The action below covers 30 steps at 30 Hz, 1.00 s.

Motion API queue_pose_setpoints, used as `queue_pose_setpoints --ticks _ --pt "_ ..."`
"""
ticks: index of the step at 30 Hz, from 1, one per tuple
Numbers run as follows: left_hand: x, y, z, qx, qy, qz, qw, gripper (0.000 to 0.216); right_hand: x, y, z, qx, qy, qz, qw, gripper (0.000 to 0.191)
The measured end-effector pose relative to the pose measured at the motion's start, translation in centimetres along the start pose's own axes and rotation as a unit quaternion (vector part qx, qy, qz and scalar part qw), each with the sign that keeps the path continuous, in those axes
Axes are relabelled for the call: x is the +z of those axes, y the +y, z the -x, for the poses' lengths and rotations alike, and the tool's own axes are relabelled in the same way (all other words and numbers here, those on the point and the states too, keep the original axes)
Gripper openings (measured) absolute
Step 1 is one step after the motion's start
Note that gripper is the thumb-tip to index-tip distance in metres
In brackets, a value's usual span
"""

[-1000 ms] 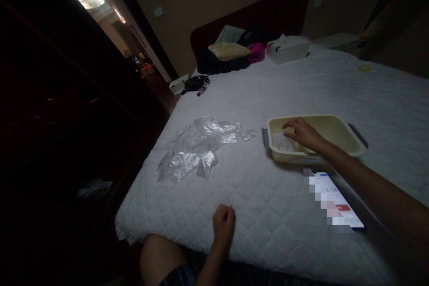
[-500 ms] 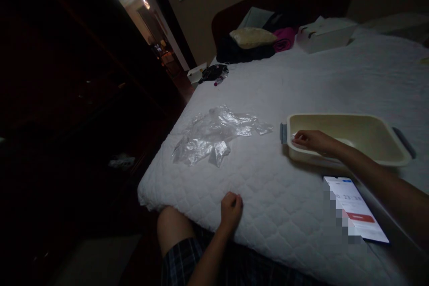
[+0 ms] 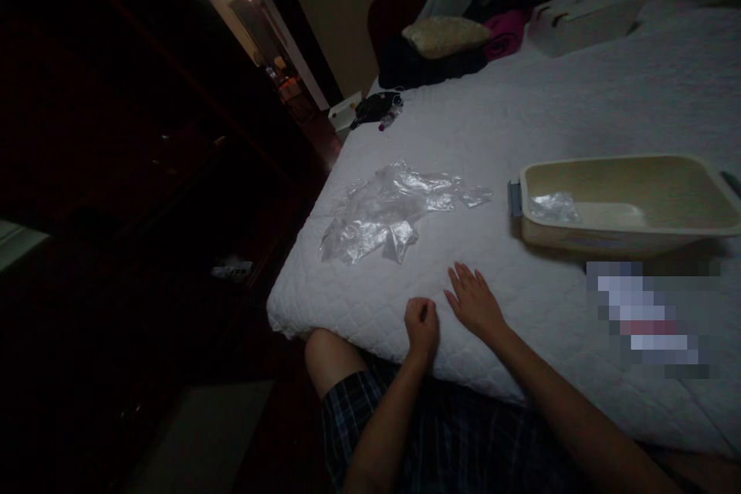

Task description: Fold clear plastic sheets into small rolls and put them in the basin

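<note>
Loosely curled into a fist, my left hand (image 3: 422,329) rests at the near edge of the bed; nothing shows in its fingers. My right hand (image 3: 475,299) is just to its right, palm down, fingers stretched out and apart, holding nothing. Beyond both hands, several crumpled clear plastic bags (image 3: 385,208) lie spread on the white quilted bed cover (image 3: 463,123). To the right stands a cream plastic tub (image 3: 602,241) with grey end handles. A folded clear plastic bag (image 3: 553,207) lies inside, at the tub's left end.
A phone (image 3: 645,316), blurred out, lies in front of the tub. Along the headboard are a pale cushion (image 3: 445,37), a rolled pink cloth (image 3: 505,35) and a white box (image 3: 587,19). A black bag (image 3: 376,108) sits at the bed's far left corner. Dark furniture fills the left.
My right hand has left the tub's left end, moving down and left to beside my left hand, and its fingers have opened. The folded bag now shows in the tub. The view has shifted.
</note>
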<state>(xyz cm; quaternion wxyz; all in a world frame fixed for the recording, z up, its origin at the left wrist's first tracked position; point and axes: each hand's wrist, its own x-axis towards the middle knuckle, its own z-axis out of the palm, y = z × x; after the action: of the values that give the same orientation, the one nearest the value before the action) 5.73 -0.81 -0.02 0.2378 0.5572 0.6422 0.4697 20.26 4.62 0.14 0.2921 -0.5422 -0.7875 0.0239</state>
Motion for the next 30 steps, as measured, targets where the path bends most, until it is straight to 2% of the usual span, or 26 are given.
queue_pose_setpoints --ticks 3,5,9,12,16,18,20,22,24,26,30 --pt "-0.8 0.4 -2.1 0.018 -0.011 -0.002 1.000 0.019 2.0 0.2 1.2 0.000 -0.008 0.039 0.999 0.051" --pt "-1.4 0.4 -4.7 0.052 -0.008 -0.041 0.998 0.018 2.3 0.7 1.2 -0.002 -0.013 0.043 0.999 0.051" --pt "-2.2 -0.3 -10.2 0.095 0.044 -0.149 0.983 0.030 2.3 1.2 1.1 0.006 -0.011 0.053 0.998 0.051" --pt "-2.4 -1.4 -12.0 0.083 0.017 -0.186 0.979 0.030 2.4 1.2 1.1 0.008 -0.013 0.074 0.997 0.049" --pt "-2.5 -1.7 -10.6 0.086 -0.004 -0.145 0.986 0.019 2.2 1.1 0.8 -0.003 -0.014 0.088 0.996 0.046" --pt "-2.3 -1.2 -9.2 0.069 -0.010 -0.058 0.996 0.012 1.9 1.0 0.7 -0.003 0.002 0.077 0.997 0.045" --pt "-1.8 -0.6 -7.7 0.005 -0.021 0.076 0.997 0.013 1.4 0.8 0.8 -0.018 0.029 0.052 0.998 0.044" --pt "-1.0 -0.2 -6.3 -0.072 -0.060 0.191 0.977 0.029 1.0 0.6 1.2 -0.057 0.060 0.021 0.996 0.041" --pt "-0.1 -0.2 -5.0 -0.118 -0.101 0.274 0.949 0.040 0.5 0.4 1.6 -0.097 0.082 0.004 0.992 0.035" --pt "0.6 -0.5 -4.1 -0.129 -0.116 0.320 0.931 0.043 0.1 0.3 2.0 -0.121 0.081 0.007 0.989 0.028" --pt "1.1 -1.2 -3.4 -0.134 -0.102 0.370 0.914 0.043 -0.2 0.0 2.4 -0.149 0.042 0.026 0.988 0.028"
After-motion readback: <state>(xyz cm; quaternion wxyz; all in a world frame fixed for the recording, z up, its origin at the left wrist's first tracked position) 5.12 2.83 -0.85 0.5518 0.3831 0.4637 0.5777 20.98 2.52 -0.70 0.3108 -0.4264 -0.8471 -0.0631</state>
